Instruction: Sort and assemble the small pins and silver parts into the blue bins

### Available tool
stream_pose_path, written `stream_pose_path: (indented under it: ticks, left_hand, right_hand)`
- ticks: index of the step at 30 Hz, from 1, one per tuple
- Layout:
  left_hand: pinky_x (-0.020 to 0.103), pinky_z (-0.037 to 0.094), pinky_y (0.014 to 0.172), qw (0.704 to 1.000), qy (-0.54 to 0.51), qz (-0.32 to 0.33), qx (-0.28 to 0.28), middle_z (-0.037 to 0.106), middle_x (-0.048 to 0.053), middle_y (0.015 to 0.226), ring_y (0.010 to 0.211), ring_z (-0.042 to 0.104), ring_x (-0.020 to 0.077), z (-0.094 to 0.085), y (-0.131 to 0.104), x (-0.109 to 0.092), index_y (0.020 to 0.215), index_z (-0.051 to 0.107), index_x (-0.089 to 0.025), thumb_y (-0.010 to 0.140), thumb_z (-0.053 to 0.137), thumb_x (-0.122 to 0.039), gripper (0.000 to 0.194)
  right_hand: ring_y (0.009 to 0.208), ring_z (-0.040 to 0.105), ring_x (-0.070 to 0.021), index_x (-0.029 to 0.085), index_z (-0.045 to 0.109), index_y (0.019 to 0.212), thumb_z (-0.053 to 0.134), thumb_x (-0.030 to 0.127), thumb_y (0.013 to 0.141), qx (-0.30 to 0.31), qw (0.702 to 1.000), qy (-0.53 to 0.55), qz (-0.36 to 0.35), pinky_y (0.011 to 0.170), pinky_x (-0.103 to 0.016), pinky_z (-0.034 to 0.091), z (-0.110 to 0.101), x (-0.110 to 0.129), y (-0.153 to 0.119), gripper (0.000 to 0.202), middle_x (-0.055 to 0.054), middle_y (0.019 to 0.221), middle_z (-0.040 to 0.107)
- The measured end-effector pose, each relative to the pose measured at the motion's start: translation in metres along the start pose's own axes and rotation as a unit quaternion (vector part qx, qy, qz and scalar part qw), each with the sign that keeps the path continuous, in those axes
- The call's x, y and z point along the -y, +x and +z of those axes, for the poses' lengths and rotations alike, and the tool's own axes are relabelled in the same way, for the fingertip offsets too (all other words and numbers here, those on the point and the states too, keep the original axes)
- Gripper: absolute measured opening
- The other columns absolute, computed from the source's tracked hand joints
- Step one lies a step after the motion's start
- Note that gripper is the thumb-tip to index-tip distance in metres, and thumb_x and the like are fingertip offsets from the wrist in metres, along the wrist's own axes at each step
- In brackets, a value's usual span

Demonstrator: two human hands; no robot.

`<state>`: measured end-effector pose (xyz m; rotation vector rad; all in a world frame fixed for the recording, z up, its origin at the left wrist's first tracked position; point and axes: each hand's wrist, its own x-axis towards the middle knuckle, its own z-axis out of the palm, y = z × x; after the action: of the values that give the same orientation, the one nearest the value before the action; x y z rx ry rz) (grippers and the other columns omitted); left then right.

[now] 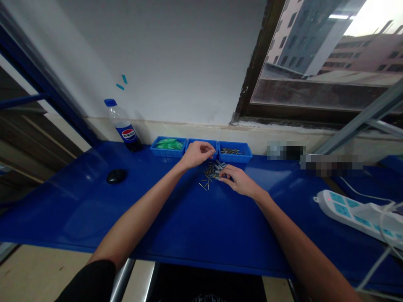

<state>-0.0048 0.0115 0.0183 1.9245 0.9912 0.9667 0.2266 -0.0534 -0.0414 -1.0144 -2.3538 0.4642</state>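
Observation:
A loose pile of small metal pins and grey cylinder-like pieces (209, 171) lies on the blue tabletop (201, 226). My left hand (197, 153) is over the front of the middle blue bin (203, 141), thumb and fingers pinched together around something too small to make out. At the right side of the pile is my right hand (236, 179), its fingertips closed low among the pieces; what they grip is hidden. The right blue bin (246, 159) contains thin metal pins (231, 151). In the left blue bin (168, 153) are green plastic-looking packets (170, 144).
A Pepsi bottle (127, 130) stands against the wall at the left, with a black computer mouse (116, 176) in front of it. To the right lies a white power strip (355, 212) with cables. Blurred items sit at the back right, below the window (315, 92).

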Motion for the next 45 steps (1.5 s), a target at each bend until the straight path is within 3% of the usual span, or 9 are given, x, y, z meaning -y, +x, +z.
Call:
stream_pose_path:
  ticks: [5, 9, 15, 23, 29, 39, 42, 45]
  left_hand:
    - [0.034, 0.061, 0.078, 0.999, -0.01, 0.018, 0.045, 0.079, 0.009, 0.083, 0.077, 0.075, 0.0185, 0.0, -0.003, -0.007, 0.092, 0.075, -0.014, 0.087, 0.067, -0.031, 0.019]
    - [0.035, 0.06, 0.079, 0.998, 0.003, 0.022, 0.056, 0.078, 0.009, 0.083, 0.076, 0.074, 0.0187, 0.002, -0.005, -0.012, 0.092, 0.076, -0.015, 0.086, 0.067, -0.029, 0.018]
    - [0.034, 0.059, 0.078, 0.998, 0.017, 0.021, 0.062, 0.078, 0.01, 0.083, 0.076, 0.073, 0.0186, 0.0, -0.006, -0.013, 0.094, 0.077, -0.015, 0.086, 0.067, -0.03, 0.02]
    - [0.029, 0.056, 0.07, 0.993, 0.023, 0.027, 0.109, 0.077, 0.007, 0.083, 0.074, 0.073, 0.0171, 0.003, -0.008, -0.018, 0.103, 0.074, -0.016, 0.088, 0.067, -0.034, 0.024]
    - [0.027, 0.053, 0.064, 0.987, 0.013, 0.035, 0.154, 0.077, 0.007, 0.08, 0.07, 0.071, 0.017, 0.014, -0.01, -0.016, 0.109, 0.073, -0.016, 0.09, 0.067, -0.037, 0.029]
    - [0.032, 0.059, 0.07, 0.994, -0.052, -0.017, 0.093, 0.076, 0.008, 0.073, 0.066, 0.071, 0.0164, 0.012, -0.007, -0.014, 0.097, 0.077, -0.014, 0.085, 0.07, -0.026, 0.019]
    - [0.033, 0.061, 0.074, 0.998, -0.043, -0.035, 0.033, 0.079, 0.01, 0.082, 0.074, 0.075, 0.0184, 0.003, -0.003, -0.008, 0.096, 0.079, -0.014, 0.08, 0.07, -0.02, 0.02]
    - [0.033, 0.061, 0.078, 0.997, 0.037, -0.032, -0.057, 0.08, 0.01, 0.085, 0.079, 0.077, 0.0211, -0.009, 0.0, 0.0, 0.095, 0.081, -0.014, 0.081, 0.068, -0.02, 0.02]
  right_hand:
    - [0.073, 0.066, -0.0188, 0.022, 0.071, 0.1, 0.062, 0.041, 0.099, -0.076, 0.993, 0.066, 0.059, 0.071, -0.033, 0.052, -0.003, 0.002, 0.001, 0.02, -0.004, 0.087, 0.073]
    - [0.074, 0.072, -0.0207, 0.023, 0.07, 0.101, 0.068, 0.047, 0.093, -0.139, 0.966, 0.187, 0.115, 0.072, -0.035, 0.056, 0.003, 0.001, 0.003, 0.026, -0.004, 0.085, 0.077]
    - [0.075, 0.072, -0.0206, 0.022, 0.071, 0.095, 0.077, 0.046, 0.085, -0.213, 0.934, 0.253, 0.133, 0.076, -0.036, 0.057, 0.004, 0.005, 0.007, 0.026, -0.004, 0.083, 0.075]
    - [0.072, 0.07, -0.0202, 0.023, 0.07, 0.085, 0.089, 0.054, 0.067, -0.268, 0.887, 0.334, 0.175, 0.072, -0.035, 0.059, 0.003, 0.005, 0.011, 0.041, -0.003, 0.079, 0.074]
    - [0.077, 0.074, -0.0221, 0.023, 0.072, 0.087, 0.092, 0.052, 0.063, -0.264, 0.87, 0.372, 0.189, 0.076, -0.037, 0.06, 0.004, 0.007, 0.013, 0.043, -0.004, 0.082, 0.077]
    - [0.088, 0.077, -0.0246, 0.023, 0.071, 0.095, 0.093, 0.048, 0.062, -0.251, 0.851, 0.41, 0.211, 0.087, -0.04, 0.06, 0.009, 0.012, 0.013, 0.047, -0.006, 0.091, 0.08]
    - [0.09, 0.077, -0.0252, 0.023, 0.07, 0.098, 0.092, 0.048, 0.063, -0.26, 0.849, 0.404, 0.221, 0.086, -0.04, 0.06, 0.008, 0.009, 0.013, 0.048, -0.007, 0.095, 0.081]
    - [0.09, 0.077, -0.0256, 0.023, 0.07, 0.097, 0.09, 0.05, 0.065, -0.257, 0.856, 0.39, 0.222, 0.085, -0.041, 0.061, 0.008, 0.007, 0.012, 0.047, -0.008, 0.097, 0.08]
